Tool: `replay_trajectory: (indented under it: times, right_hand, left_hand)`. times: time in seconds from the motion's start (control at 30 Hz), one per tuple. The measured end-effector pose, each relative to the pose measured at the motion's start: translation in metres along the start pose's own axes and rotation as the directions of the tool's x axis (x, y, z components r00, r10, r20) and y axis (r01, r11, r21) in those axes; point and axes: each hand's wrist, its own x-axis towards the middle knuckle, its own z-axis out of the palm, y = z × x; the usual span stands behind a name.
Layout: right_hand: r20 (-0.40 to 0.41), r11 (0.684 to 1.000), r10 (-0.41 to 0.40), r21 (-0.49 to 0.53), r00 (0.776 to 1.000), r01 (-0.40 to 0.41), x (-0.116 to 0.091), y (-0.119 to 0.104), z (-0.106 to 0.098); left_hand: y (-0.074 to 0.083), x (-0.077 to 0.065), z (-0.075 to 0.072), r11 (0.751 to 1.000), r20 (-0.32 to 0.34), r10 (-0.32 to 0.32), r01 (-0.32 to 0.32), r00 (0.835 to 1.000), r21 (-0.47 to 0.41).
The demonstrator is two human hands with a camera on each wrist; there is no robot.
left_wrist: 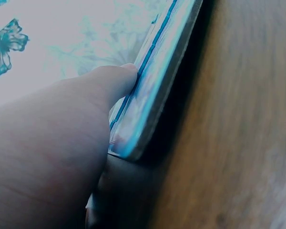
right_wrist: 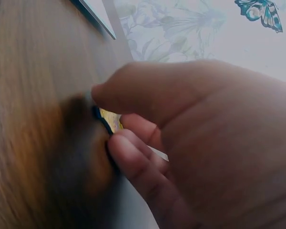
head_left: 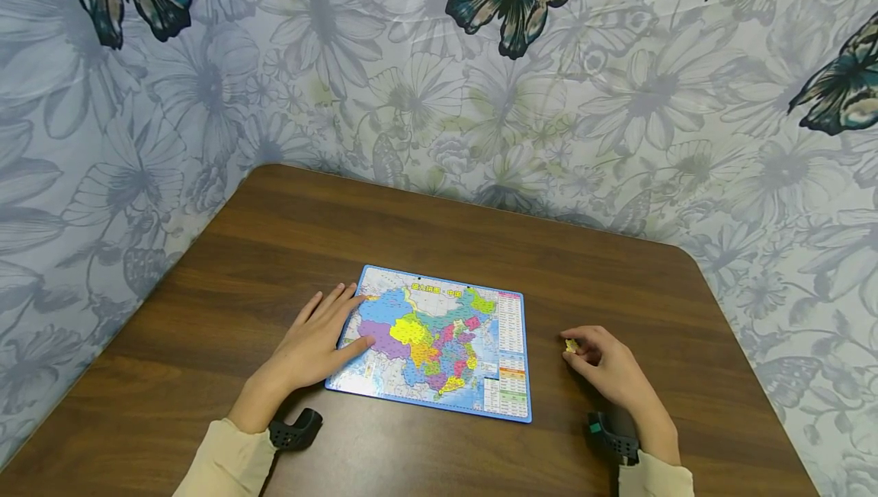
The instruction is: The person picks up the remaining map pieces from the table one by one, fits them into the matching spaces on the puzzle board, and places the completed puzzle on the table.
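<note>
A blue-edged map puzzle board (head_left: pixel 439 304), printed with coloured regions, lies flat on the wooden table in the head view. Over its left edge rests my left hand (head_left: pixel 312 344), fingers straight and thumb on the printed face. The left wrist view shows that thumb (left_wrist: pixel 117 81) touching the board's surface (left_wrist: pixel 150 86) near the rim. To the right of the board, my right hand (head_left: pixel 610 367) pinches a small yellow puzzle piece (head_left: pixel 571 345) between thumb and fingers, low by the tabletop. The piece (right_wrist: pixel 110 120) shows a dark edge in the right wrist view; the fingers partly hide it.
The brown wooden table (head_left: pixel 274 230) has rounded far corners and stands against a wall covering (head_left: pixel 411 101) with flowers and butterflies. Black wrist devices (head_left: pixel 296 430) sit on both wrists, below light sleeves (head_left: pixel 229 459).
</note>
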Motion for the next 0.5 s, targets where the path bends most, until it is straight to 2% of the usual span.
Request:
replay_trajectory:
  times: [0.17,0.5]
  right_hand:
    - [0.009,1.0,-0.009,0.016,1.0,0.009,0.0031,-0.002,0.0034]
    - [-0.05,1.0,-0.023,0.012,0.999,0.023,0.0052,-0.0051,0.0099]
  left_hand:
    - [-0.001,0.0002,-0.0002,1.0,0.012,-0.006,0.006,1.0,-0.004]
    - [0.0001,0.0002,-0.0008,1.0,0.015,-0.006,0.006,1.0,0.001]
